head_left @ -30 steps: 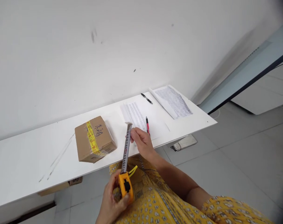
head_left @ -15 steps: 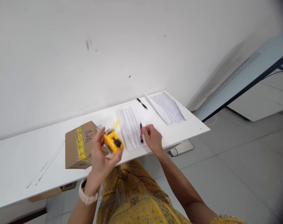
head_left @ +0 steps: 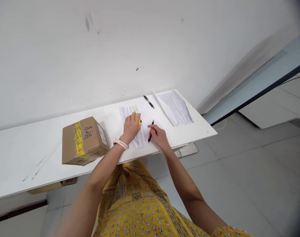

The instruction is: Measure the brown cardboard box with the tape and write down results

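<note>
My left hand [head_left: 131, 127] is closed on a yellow and black tape measure [head_left: 138, 119], low over a printed sheet of paper [head_left: 139, 141]. The fingers hide most of the tape measure; its yellow strap sticks out past them. On the right side of that sheet, my right hand [head_left: 158, 135] has its thumb and index finger around a red and black pen [head_left: 150, 135], whose tip end points toward the wall or away from it, I cannot tell which. To the left stands a taped cardboard box [head_left: 90, 140] with handwriting on top.
A black pen [head_left: 149, 101] lies near the wall. Beside it is a folded stack of papers [head_left: 176, 108] with dense writing. The narrow white table [head_left: 45, 141] runs along the wall, and a leaning glass panel [head_left: 258, 80] stands past its right end.
My left hand has carried the tape measure from beside the box, forward and right, down to the printed sheet. My right hand's fingers have come onto the red and black pen.
</note>
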`<control>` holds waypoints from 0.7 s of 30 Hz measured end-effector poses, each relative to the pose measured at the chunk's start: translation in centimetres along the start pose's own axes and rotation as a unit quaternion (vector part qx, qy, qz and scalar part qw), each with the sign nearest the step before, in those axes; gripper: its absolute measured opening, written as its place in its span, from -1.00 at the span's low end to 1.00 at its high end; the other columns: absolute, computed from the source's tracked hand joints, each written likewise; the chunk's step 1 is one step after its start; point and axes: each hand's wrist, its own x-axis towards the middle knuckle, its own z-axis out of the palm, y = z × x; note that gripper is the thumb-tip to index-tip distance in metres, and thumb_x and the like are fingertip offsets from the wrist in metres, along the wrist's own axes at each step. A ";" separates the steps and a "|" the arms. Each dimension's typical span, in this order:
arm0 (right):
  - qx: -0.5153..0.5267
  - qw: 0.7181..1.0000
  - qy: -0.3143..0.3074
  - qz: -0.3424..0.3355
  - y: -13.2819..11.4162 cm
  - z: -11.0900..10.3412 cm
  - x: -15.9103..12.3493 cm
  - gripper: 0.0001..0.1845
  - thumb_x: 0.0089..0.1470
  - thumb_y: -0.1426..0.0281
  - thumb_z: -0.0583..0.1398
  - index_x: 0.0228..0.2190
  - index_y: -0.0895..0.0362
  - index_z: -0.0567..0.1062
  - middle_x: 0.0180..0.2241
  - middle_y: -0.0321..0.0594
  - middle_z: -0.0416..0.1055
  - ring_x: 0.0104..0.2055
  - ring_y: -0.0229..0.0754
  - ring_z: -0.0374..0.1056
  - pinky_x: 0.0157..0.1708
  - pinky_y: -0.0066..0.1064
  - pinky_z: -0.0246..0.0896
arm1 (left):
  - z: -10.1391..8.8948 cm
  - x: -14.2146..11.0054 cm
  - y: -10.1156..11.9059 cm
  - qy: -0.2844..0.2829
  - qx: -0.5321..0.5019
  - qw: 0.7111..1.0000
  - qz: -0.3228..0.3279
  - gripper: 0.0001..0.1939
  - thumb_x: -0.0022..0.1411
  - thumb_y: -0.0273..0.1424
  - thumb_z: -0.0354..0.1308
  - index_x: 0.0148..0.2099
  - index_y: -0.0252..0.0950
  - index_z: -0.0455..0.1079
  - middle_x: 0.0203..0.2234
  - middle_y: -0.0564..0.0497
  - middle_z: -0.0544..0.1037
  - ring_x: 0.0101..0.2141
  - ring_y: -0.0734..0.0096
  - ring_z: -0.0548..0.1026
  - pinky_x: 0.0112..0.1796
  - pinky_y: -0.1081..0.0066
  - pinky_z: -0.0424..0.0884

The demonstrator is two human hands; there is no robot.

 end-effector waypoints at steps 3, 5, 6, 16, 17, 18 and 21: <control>0.191 0.981 0.021 0.004 0.8 -0.7 -0.7 -0.64 0.11 0.32 0.08 -0.06 0.15 0.42 -0.28 -0.14 0.56 -0.24 -0.16 0.47 -0.14 -0.27 0.34 | 1.0 -1.4 -0.5 0.016 0.011 1.000 0.023 -0.47 0.31 -0.56 -0.04 0.31 -0.42 0.14 0.35 -0.39 0.08 0.34 -0.09 0.04 0.23 -0.10 0.08; 0.240 0.969 0.051 -0.009 0.9 -0.7 -1.0 -0.61 0.07 0.30 0.18 -0.05 0.12 0.36 -0.24 -0.13 0.56 -0.14 -0.15 0.47 -0.04 -0.22 0.32 | 1.7 -2.5 -0.4 0.014 0.013 0.999 0.027 -0.46 0.33 -0.60 -0.11 0.34 -0.43 0.08 0.38 -0.39 0.01 0.38 -0.06 -0.10 0.26 -0.13 0.00; 0.245 0.967 0.070 -0.014 0.7 -0.7 -1.1 -0.60 0.05 0.29 0.22 -0.07 0.10 0.34 -0.26 -0.15 0.55 -0.13 -0.15 0.47 -0.05 -0.21 0.32 | 2.0 -3.1 -0.3 0.012 0.012 1.000 0.021 -0.45 0.34 -0.62 -0.14 0.36 -0.44 0.06 0.38 -0.39 0.00 0.38 -0.04 -0.13 0.27 -0.14 -0.01; 0.214 0.971 0.104 -0.006 -2.0 0.6 -2.6 -0.57 0.28 0.00 -0.03 -0.12 0.09 0.32 -0.43 -0.26 0.46 -0.36 -0.21 0.40 -0.21 -0.27 0.32 | 1.5 -11.9 3.7 -0.051 -0.029 0.995 0.086 -0.53 0.36 -0.60 -0.12 0.27 -0.45 0.24 0.28 -0.29 0.28 0.31 0.09 0.16 0.27 0.06 0.15; 0.208 0.975 0.073 -0.008 -1.9 0.7 -2.6 -0.54 0.26 0.00 0.01 -0.05 0.10 0.33 -0.32 -0.19 0.51 -0.25 -0.18 0.43 -0.13 -0.25 0.32 | 1.3 -12.3 4.1 -0.049 -0.037 0.995 0.082 -0.54 0.38 -0.57 -0.12 0.27 -0.43 0.25 0.28 -0.27 0.28 0.30 0.09 0.19 0.27 0.07 0.15; 0.196 0.979 0.046 -0.008 -1.7 0.7 -2.6 -0.52 0.22 0.02 0.07 -0.02 0.10 0.36 -0.22 -0.14 0.52 -0.17 -0.15 0.44 -0.08 -0.23 0.31 | 1.2 -12.5 4.3 -0.047 -0.045 0.995 0.076 -0.56 0.40 -0.52 -0.11 0.27 -0.40 0.25 0.29 -0.24 0.28 0.30 0.09 0.20 0.27 0.06 0.14; 0.146 0.989 0.007 0.008 -1.0 0.8 -2.5 -0.62 0.09 0.07 0.23 -0.21 0.11 0.48 -0.25 -0.17 0.51 -0.22 -0.15 0.40 -0.15 -0.29 0.30 | 0.6 -12.5 4.6 -0.050 -0.075 0.994 0.064 -0.55 0.42 -0.33 -0.05 0.27 -0.35 0.26 0.29 -0.19 0.29 0.28 0.06 0.21 0.27 0.03 0.12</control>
